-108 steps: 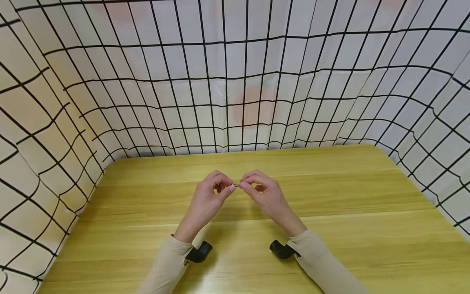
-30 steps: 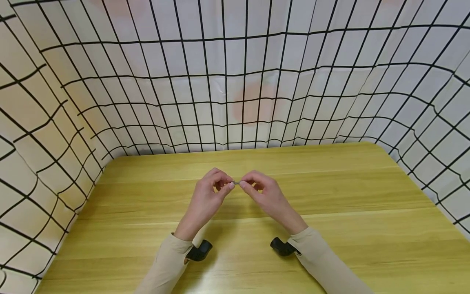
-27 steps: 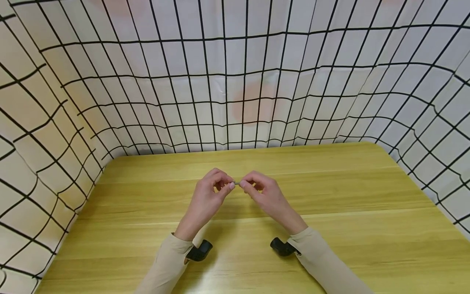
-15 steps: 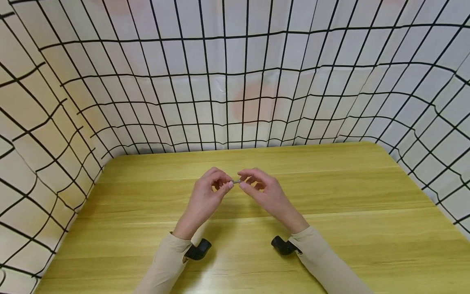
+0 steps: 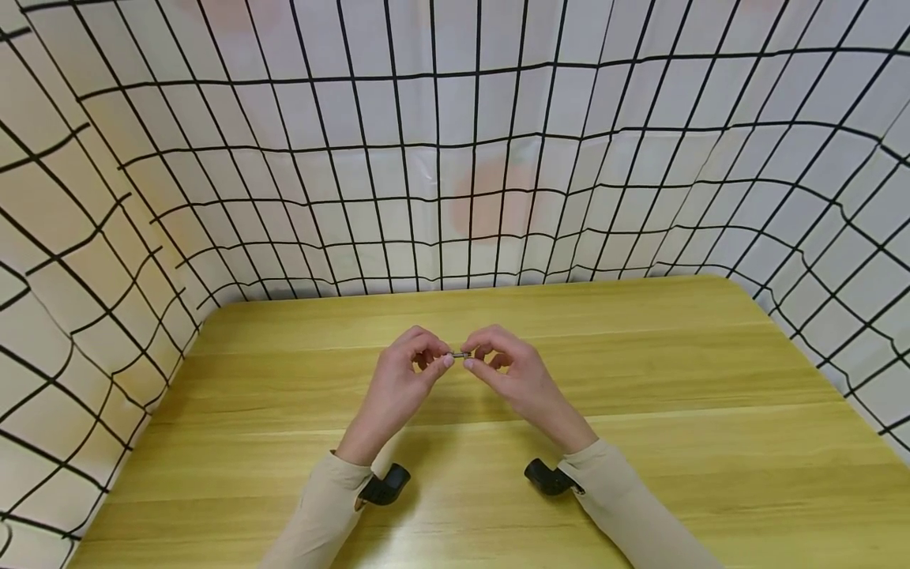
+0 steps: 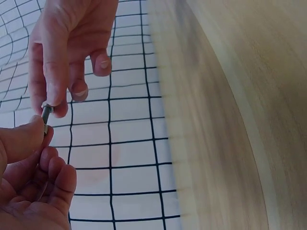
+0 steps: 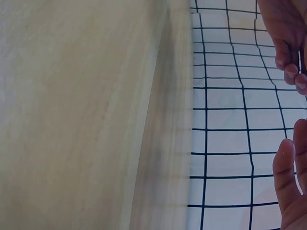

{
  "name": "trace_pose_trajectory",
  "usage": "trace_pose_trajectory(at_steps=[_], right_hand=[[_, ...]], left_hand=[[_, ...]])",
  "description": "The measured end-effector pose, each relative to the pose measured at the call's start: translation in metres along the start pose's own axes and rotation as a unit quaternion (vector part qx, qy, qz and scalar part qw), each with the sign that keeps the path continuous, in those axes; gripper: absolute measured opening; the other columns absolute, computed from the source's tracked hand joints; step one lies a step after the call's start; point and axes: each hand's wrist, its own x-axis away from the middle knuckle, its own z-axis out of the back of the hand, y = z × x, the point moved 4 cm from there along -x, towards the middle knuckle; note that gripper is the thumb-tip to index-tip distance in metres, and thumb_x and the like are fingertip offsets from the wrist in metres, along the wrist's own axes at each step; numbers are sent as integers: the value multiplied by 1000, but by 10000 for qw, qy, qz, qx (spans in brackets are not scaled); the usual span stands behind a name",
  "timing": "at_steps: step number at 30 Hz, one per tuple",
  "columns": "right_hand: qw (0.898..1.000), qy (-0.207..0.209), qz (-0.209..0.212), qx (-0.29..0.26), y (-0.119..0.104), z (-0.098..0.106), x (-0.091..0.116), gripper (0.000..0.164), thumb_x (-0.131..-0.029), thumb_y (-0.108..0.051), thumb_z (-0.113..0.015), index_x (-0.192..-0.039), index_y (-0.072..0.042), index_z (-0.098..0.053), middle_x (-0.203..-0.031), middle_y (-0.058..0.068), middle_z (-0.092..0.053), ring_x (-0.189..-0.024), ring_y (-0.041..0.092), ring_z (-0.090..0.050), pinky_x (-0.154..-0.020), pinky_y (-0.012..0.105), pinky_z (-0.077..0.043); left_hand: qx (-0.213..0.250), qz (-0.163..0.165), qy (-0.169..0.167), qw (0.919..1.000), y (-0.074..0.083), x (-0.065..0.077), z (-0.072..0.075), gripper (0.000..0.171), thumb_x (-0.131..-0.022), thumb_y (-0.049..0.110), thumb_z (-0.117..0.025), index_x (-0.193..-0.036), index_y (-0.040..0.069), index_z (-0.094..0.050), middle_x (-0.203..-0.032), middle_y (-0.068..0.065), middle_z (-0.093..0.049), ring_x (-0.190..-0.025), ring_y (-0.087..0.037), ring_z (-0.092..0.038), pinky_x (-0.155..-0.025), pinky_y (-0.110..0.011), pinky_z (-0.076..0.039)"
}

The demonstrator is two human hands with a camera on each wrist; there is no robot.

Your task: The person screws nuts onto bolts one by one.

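A small metal bolt (image 5: 459, 355) is held up above the table between the two hands. My left hand (image 5: 407, 379) pinches its left end between thumb and forefinger; in the left wrist view what looks like a nut (image 6: 45, 129) shows at those fingertips. At the other end, my right hand (image 5: 513, 373) has its thumb and forefinger on either side of the bolt's head (image 6: 47, 107), which shows between the fingertips. The other right fingers are loosely bent. In the right wrist view only parts of both hands appear at the right edge, and the bolt is out of view.
The wooden table (image 5: 284, 411) lies beneath both hands. White sheeting with a black grid (image 5: 455, 174) rises behind it and at both sides. A black wrist camera (image 5: 387, 484) sits on the left sleeve, and another black camera (image 5: 547, 477) on the right.
The left hand keeps its pinch and hardly moves. The right thumb and forefinger, closed on the bolt a second ago, have parted and shifted, so the bolt's head now shows between them.
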Motion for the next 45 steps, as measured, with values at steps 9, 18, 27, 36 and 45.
trace_pose_trajectory(at_steps=[9,18,27,36,45], right_hand=[[9991,-68,-413,-102,26,-4,3,7,-98,-16,-63,-103,-18,-68,-96,-2,-66,-83,16,-57,-69,33,-46],[9984,39,-540,-166,27,-5,5,12,-101,-23,-58,-98,-18,-69,-90,8,-67,-80,16,-60,-68,31,-48],[9974,97,-699,-155,27,-6,5,22,-101,-27,-58,-118,-16,-68,-106,0,-67,-91,21,-62,-73,33,-50],[9998,174,78,41,15,-5,2,24,-90,2,-69,-113,-4,-64,-110,10,-62,-86,21,-59,-65,33,-50],[9996,273,10,76,-3,-2,2,15,-92,2,-66,-105,-6,-66,-100,4,-64,-86,19,-58,-67,31,-48]], left_hand=[[-19,-70,-7,10000,0,0,0,5,-92,13,-71,-92,8,-71,-87,6,-57,-76,-12,-50,-69,-32,-43],[-44,-158,-42,9999,2,1,-2,5,-92,14,-70,-93,9,-71,-88,6,-56,-76,-12,-50,-68,-31,-43],[35,-91,57,9999,2,0,0,7,-92,13,-70,-93,6,-70,-87,5,-57,-76,-13,-51,-69,-35,-44],[75,71,91,9999,-1,0,1,6,-92,15,-71,-93,9,-70,-87,5,-57,-77,-12,-51,-70,-32,-44],[132,133,143,9997,-2,-1,-1,5,-92,13,-71,-92,9,-70,-87,5,-57,-77,-13,-51,-70,-31,-43]])
